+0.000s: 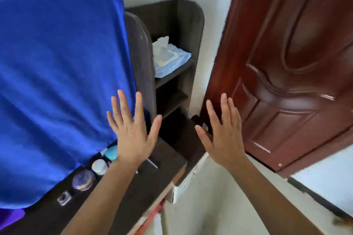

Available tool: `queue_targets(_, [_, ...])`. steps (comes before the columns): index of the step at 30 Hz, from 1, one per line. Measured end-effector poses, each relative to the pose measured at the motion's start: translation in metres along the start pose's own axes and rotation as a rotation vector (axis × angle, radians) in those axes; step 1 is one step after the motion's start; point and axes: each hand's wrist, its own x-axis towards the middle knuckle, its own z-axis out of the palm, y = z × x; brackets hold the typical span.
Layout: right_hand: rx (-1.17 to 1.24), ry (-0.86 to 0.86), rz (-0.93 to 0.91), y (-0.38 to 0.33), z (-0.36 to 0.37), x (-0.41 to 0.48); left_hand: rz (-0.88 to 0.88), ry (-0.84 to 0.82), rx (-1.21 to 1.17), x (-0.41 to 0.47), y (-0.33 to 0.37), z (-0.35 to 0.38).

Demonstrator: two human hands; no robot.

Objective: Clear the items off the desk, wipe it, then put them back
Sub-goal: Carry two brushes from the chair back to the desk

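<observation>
A blue towel hangs over the upright back of a dark wooden bench. Along the bench, at the towel's lower edge, sit a small clip, a round purple jar, a white pot and a teal sponge. The left hand is raised above them, fingers spread wide, holding nothing. A pen lies just beside its wrist. A pack of wipes rests on a side shelf. The right hand is likewise spread and empty, before a brown door.
</observation>
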Motion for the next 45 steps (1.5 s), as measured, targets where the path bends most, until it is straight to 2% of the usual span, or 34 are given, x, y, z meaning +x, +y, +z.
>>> queue_targets(7, [-0.215,0.136,0.304,0.117,-0.121,-0.096,0.374,-0.199,-0.142,-0.035,0.176,0.027])
queue_targets(11, [-0.281,0.203,0.482,0.187,-0.195,-0.18,0.589,-0.249,-0.231,-0.08,0.296,0.043])
queue_targets(18, [-0.438,0.228,0.811,0.314,-0.336,-0.38,0.871,-0.383,-0.351,-0.236,0.534,0.067])
queue_targets(22, [-0.492,0.226,0.987,0.38,-0.406,-0.466,1.034,-0.472,-0.398,-0.315,0.649,0.071])
queue_targets(25, [-0.494,0.231,1.089,0.418,-0.434,-0.507,1.064,-0.566,-0.442,-0.354,0.703,0.077])
queue_targets(29, [-0.504,0.149,1.175,0.477,-0.441,-0.532,1.1,-0.643,-0.411,-0.381,0.757,0.108])
queue_targets(39, [-0.518,0.005,1.348,0.657,-0.426,-0.554,1.067,-0.723,-0.385,-0.394,0.906,0.252])
queue_targets(45, [-0.494,-0.03,1.439,0.759,-0.42,-0.552,1.033,-0.851,-0.346,-0.395,1.0,0.33])
